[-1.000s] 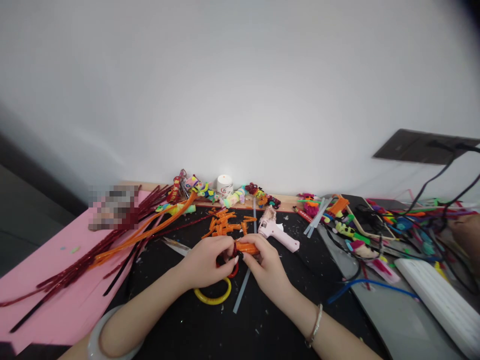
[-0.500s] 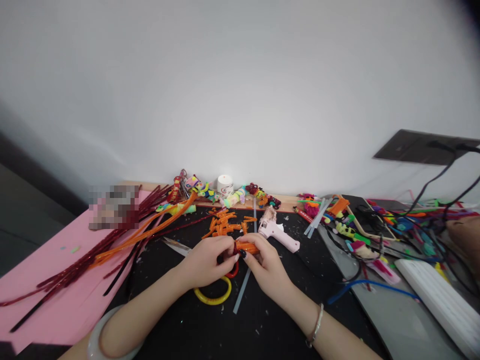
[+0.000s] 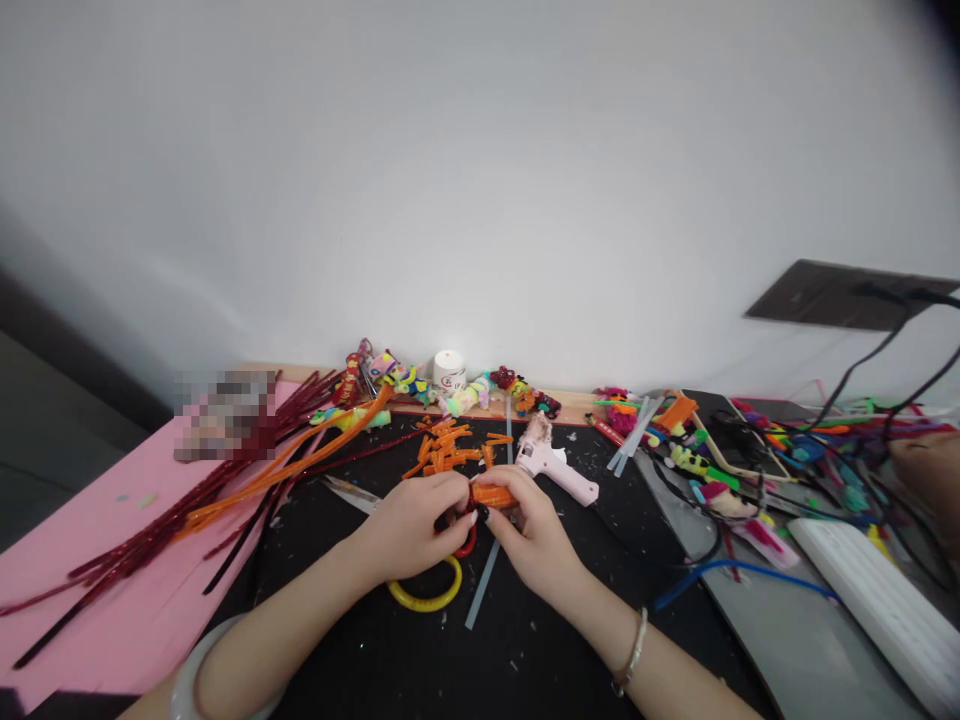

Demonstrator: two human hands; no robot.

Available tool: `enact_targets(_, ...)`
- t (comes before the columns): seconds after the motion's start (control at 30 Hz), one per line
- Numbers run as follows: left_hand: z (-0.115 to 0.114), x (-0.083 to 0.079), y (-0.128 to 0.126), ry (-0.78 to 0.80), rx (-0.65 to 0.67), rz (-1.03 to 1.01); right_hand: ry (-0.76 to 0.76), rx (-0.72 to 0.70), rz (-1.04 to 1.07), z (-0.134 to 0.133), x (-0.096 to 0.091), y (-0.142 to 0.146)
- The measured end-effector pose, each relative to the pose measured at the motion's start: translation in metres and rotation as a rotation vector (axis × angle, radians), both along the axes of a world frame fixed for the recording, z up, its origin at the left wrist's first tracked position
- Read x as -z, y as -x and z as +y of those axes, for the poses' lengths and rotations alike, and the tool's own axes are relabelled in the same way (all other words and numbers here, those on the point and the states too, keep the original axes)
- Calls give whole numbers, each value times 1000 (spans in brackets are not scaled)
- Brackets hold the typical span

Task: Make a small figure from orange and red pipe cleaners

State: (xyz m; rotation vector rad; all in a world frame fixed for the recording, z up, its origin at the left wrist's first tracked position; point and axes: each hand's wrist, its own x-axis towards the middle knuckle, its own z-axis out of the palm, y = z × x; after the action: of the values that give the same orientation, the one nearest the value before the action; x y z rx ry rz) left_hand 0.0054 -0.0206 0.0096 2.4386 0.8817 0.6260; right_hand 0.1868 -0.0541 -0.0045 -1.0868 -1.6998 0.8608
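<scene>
Head view: fingers [image 3: 451,488] over black mat [image 3: 420,660]; probable socket [image 3: 810,297].

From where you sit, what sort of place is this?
Probably a craft workspace, though whether at home or in a workshop I can't tell. A pale pink glue gun lies near cut orange pieces, and long dark red stems spread out at the left.

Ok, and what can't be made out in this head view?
All in the head view:
- Orange piece: ends covered by the left hand and right hand.
- Scissors: middle hidden by the left hand.
- Pixelated patch: contents masked.
- White strip: cut off at lower right.
- Wall plate: cut off by right edge.
</scene>
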Motion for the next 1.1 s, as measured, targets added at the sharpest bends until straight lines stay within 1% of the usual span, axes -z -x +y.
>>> enact_targets(0.27, 0, -1, 0, -144, 14, 49, 79, -18, 162, 1, -2, 2)
enact_targets(0.53, 0, 1, 0, -255, 28, 135, 191, -28, 255, 3, 0, 1)
enact_targets(0.77, 0, 3, -1, -327, 39, 176, 225, -24, 269, 2, 0, 3)
enact_targets(1.1, 0, 3, 0, -375, 62, 171, 213, 4, 243, 1, 2, 4)
